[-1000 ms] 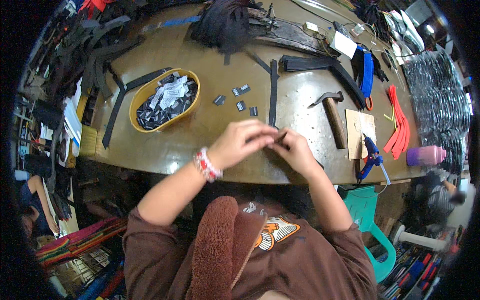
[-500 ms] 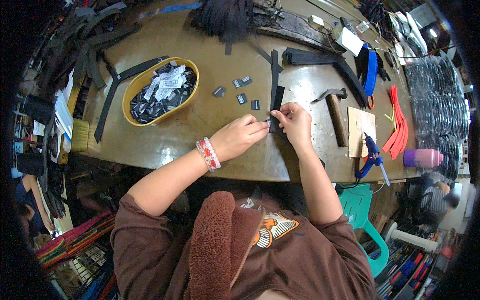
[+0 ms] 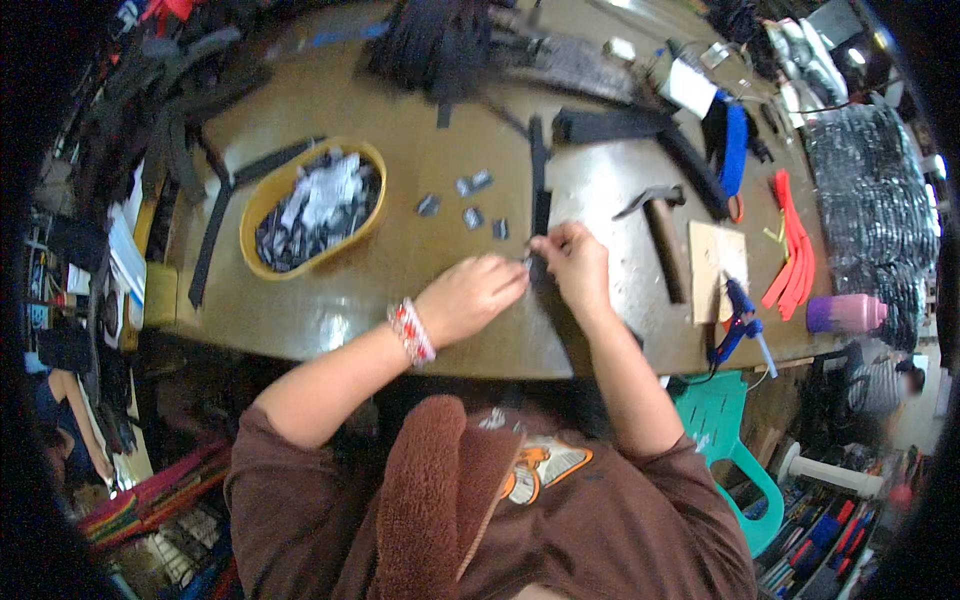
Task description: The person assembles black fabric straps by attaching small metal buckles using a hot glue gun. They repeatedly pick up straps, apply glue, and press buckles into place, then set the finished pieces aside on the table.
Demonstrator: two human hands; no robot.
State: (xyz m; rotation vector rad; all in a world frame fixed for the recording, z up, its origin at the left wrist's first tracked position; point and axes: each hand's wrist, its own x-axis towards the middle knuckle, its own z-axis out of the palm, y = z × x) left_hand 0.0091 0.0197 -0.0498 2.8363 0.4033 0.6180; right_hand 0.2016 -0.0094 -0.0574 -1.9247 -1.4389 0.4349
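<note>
Two hands meet over a black strap at the table's near side

In the head view, both forearms reach forward from the lower edge and angle inward, so the hands nearly meet above the table [image 3: 440, 150]. The left hand [image 3: 472, 298], a beaded bracelet [image 3: 412, 332] at its wrist, lies low, back upward, its fingers together and stretched toward the right; their tips are drawn narrow beside the strap, but blur hides whether they hold anything. The right hand [image 3: 578, 262] is raised at the wrist, fingers curled, thumb and fingertip in a narrow pinch on the black strap [image 3: 542, 208]. That strap runs away from the body, its far part lying beyond the hands. Just left of it lie small dark labels [image 3: 473, 218]; farther left stands a yellow basket [image 3: 346, 246]. A hammer [image 3: 666, 250] rests to the right.
</note>
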